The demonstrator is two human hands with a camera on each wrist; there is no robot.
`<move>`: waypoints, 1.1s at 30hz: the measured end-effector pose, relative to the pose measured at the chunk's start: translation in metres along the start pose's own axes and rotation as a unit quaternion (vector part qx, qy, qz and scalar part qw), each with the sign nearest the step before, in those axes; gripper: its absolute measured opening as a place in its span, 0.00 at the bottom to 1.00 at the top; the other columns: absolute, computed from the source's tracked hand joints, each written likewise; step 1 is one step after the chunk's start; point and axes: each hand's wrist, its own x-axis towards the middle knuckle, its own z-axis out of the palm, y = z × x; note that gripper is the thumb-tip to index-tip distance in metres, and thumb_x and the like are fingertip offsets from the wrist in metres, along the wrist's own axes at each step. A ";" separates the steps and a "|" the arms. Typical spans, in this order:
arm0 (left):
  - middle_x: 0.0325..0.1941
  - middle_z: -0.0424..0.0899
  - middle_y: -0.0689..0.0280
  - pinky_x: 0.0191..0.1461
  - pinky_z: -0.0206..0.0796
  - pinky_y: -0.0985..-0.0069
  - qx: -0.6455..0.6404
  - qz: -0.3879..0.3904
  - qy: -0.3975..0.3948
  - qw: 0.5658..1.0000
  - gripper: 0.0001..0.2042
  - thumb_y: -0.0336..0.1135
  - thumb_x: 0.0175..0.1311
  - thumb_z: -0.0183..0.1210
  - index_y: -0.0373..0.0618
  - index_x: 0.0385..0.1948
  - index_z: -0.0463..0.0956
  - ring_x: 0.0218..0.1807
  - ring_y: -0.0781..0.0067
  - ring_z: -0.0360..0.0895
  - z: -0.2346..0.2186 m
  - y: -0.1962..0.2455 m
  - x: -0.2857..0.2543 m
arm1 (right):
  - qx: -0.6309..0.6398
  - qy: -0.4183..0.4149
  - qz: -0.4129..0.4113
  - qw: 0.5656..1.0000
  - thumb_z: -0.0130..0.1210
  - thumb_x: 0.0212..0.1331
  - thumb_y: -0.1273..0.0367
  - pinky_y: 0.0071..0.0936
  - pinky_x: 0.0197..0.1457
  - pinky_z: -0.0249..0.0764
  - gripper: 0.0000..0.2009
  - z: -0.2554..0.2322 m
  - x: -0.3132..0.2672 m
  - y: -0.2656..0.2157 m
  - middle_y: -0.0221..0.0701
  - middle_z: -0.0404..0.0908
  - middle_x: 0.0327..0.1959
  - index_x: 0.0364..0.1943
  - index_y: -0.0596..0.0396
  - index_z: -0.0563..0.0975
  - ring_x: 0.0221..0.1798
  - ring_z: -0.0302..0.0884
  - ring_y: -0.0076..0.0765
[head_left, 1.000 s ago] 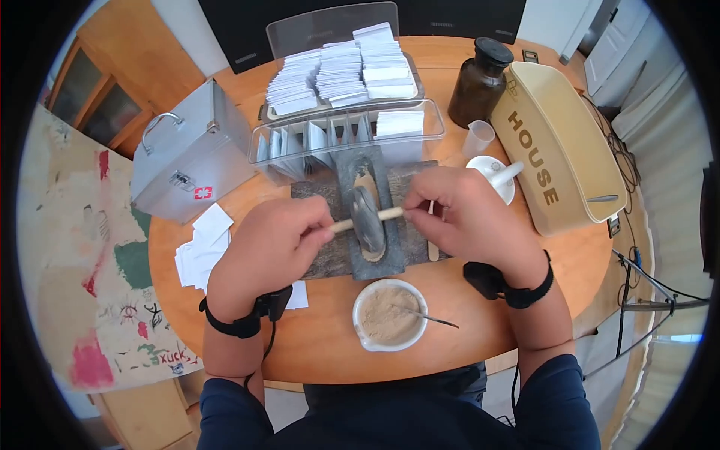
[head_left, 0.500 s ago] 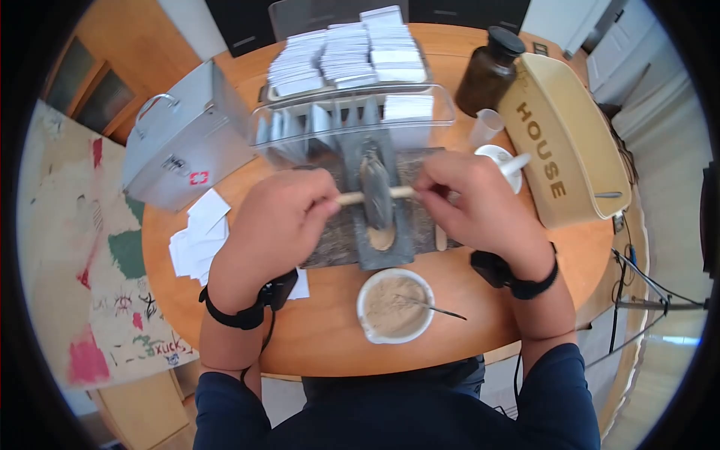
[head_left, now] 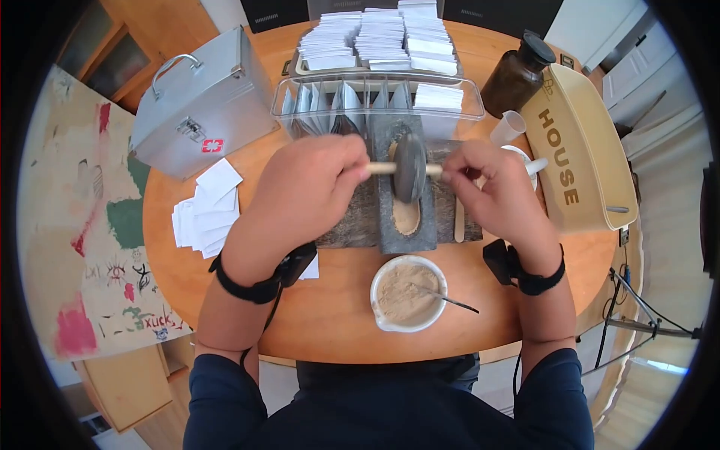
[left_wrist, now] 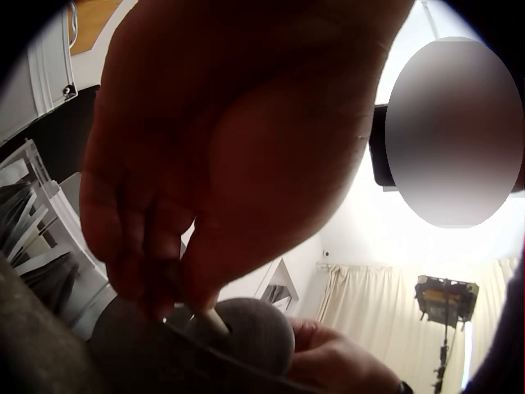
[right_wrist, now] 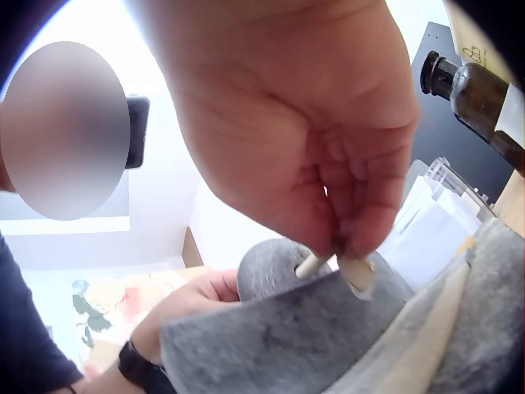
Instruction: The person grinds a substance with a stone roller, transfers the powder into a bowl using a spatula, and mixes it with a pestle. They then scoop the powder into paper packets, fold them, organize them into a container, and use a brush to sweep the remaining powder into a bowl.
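Observation:
A grey stone grinding wheel [head_left: 410, 169] stands upright in a long boat-shaped stone trough [head_left: 428, 238] on a dark mat [head_left: 349, 227]. Pale tan powder [head_left: 406, 220] shows in the trough's near end. Through the wheel runs a wooden axle [head_left: 380, 169]. My left hand [head_left: 311, 184] pinches its left end between thumb and fingers, and my right hand [head_left: 491, 180] pinches the right end. In the right wrist view, the right thumb and fingertips close on the axle tip [right_wrist: 357, 275]. Nearer my body sits a white mortar [head_left: 377, 306] of tan powder with a thin spoon handle [head_left: 459, 304] sticking out.
Right of the trough lies a flat wooden stick [head_left: 460, 220]. Beyond stand a plastic cup [head_left: 508, 129], a brown bottle [head_left: 517, 79] and a HOUSE bin [head_left: 581, 142]. White packets [head_left: 375, 41] fill boxes behind the trough. Left are a metal case [head_left: 199, 105] and paper squares [head_left: 206, 221].
The wheel has rolled away from my body along the trough, both hands moving with it and keeping hold of the axle. More powder shows at the near end. The head view has shifted.

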 end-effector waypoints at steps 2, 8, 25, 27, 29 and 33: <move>0.24 0.75 0.59 0.33 0.63 0.67 0.024 -0.006 0.059 0.998 0.04 0.28 0.61 0.58 0.39 0.30 0.74 0.28 0.58 0.73 0.006 -0.004 0.003 | -0.014 0.053 -0.009 0.998 0.59 0.53 0.81 0.23 0.32 0.71 0.03 0.001 0.002 -0.001 0.32 0.79 0.25 0.29 0.62 0.77 0.28 0.76 0.26; 0.24 0.76 0.58 0.33 0.64 0.67 0.021 -0.021 0.054 0.998 0.04 0.29 0.62 0.58 0.39 0.29 0.74 0.28 0.57 0.74 0.006 -0.002 0.000 | -0.011 -0.007 -0.013 1.000 0.59 0.55 0.81 0.23 0.34 0.72 0.03 -0.001 0.000 0.001 0.31 0.80 0.26 0.29 0.62 0.77 0.29 0.76 0.25; 0.24 0.75 0.57 0.32 0.63 0.66 0.029 -0.018 0.033 0.999 0.05 0.30 0.61 0.59 0.39 0.29 0.75 0.28 0.55 0.73 0.005 0.000 -0.001 | 0.008 0.037 0.025 0.999 0.61 0.52 0.81 0.23 0.34 0.71 0.04 0.002 0.001 -0.001 0.31 0.79 0.25 0.28 0.62 0.76 0.28 0.76 0.27; 0.24 0.75 0.57 0.32 0.63 0.66 0.047 -0.016 0.053 0.997 0.05 0.30 0.61 0.59 0.39 0.29 0.75 0.28 0.55 0.73 0.004 0.001 0.000 | 0.004 -0.005 0.015 1.000 0.61 0.53 0.81 0.23 0.34 0.72 0.04 -0.007 0.000 -0.008 0.31 0.79 0.25 0.28 0.62 0.76 0.28 0.76 0.26; 0.24 0.75 0.57 0.31 0.62 0.66 0.034 -0.013 -0.017 0.999 0.05 0.29 0.61 0.59 0.39 0.29 0.74 0.27 0.55 0.73 -0.005 0.007 -0.006 | 0.002 -0.049 0.005 0.999 0.61 0.53 0.81 0.23 0.35 0.72 0.04 -0.012 -0.002 -0.011 0.31 0.79 0.25 0.29 0.62 0.76 0.29 0.76 0.26; 0.24 0.75 0.56 0.31 0.62 0.67 0.014 -0.014 -0.010 1.000 0.05 0.29 0.61 0.59 0.38 0.30 0.74 0.26 0.56 0.72 -0.001 0.004 -0.004 | -0.017 -0.016 0.003 1.000 0.60 0.55 0.80 0.22 0.36 0.72 0.03 -0.003 0.000 -0.004 0.31 0.80 0.26 0.29 0.62 0.77 0.30 0.77 0.25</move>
